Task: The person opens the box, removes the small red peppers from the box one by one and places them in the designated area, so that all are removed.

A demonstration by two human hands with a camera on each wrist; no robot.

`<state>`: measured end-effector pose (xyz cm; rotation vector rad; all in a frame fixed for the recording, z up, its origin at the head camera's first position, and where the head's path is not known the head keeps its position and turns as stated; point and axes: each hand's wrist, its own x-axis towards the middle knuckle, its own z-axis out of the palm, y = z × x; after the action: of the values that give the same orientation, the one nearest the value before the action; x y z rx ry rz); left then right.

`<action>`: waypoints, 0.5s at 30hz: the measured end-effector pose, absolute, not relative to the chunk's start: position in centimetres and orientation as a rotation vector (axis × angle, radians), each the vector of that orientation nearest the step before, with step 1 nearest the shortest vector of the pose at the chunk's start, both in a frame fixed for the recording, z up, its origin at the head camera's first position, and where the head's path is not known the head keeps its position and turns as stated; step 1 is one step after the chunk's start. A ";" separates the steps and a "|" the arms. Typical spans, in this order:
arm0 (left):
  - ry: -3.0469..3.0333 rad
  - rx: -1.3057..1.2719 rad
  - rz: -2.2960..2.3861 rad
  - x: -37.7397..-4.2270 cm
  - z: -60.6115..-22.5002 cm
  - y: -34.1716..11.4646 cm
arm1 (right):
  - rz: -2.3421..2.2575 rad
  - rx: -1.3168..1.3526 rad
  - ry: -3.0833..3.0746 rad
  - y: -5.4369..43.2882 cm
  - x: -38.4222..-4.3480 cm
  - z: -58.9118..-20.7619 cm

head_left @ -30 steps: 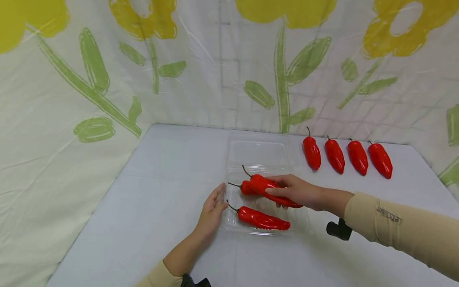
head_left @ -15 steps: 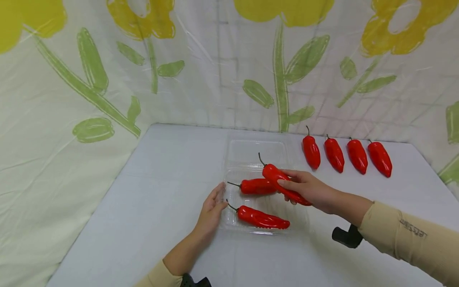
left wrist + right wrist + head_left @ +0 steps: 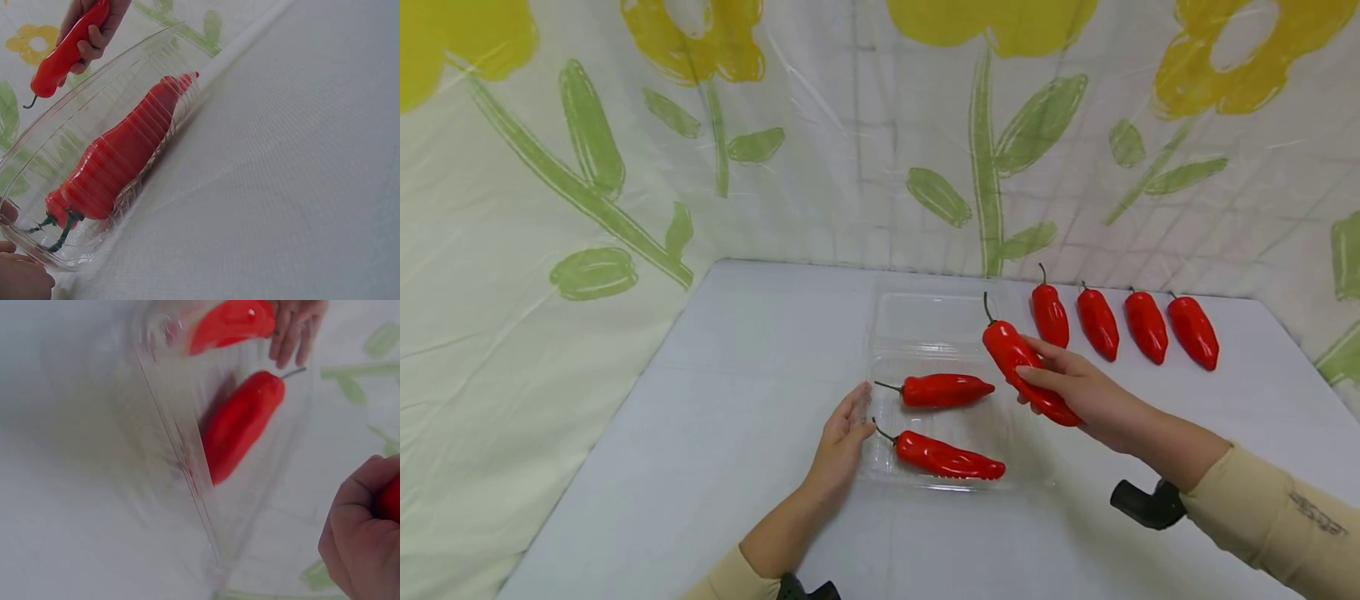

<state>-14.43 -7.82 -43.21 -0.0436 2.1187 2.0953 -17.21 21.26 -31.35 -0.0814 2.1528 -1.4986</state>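
Observation:
My right hand (image 3: 1078, 390) grips a red chili pepper (image 3: 1006, 346) in the air, over the right side of a clear plastic clamshell box (image 3: 970, 423). Its green stem points up and away. Two more red peppers lie in the box, a far pepper (image 3: 943, 390) and a near pepper (image 3: 947, 456), stems toward the left. My left hand (image 3: 841, 446) rests against the box's left wall with its fingers extended. In the left wrist view, the box wall (image 3: 69, 119) stands in front of the peppers inside it. The right wrist view shows only part of the held pepper (image 3: 390, 501).
The box's clear lid (image 3: 936, 318) lies folded back behind it. Several red peppers (image 3: 1146, 327) stand in a row at the table's back right. A flower-printed curtain (image 3: 820, 167) hangs behind the white table (image 3: 715, 400).
My right hand has moved right and up with its pepper, away from above the far pepper in the box, which now shows whole. My left hand has stayed in place.

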 end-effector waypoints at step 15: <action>2.113 -0.022 2.111 -14.4 -43.3 -7.9 | -1.686 0.080 2.138 25.7 -16.9 -33.0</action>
<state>-14.38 -7.85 -43.27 -0.0224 2.1132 2.1113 -16.87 25.72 -32.96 0.0803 2.1378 -1.6864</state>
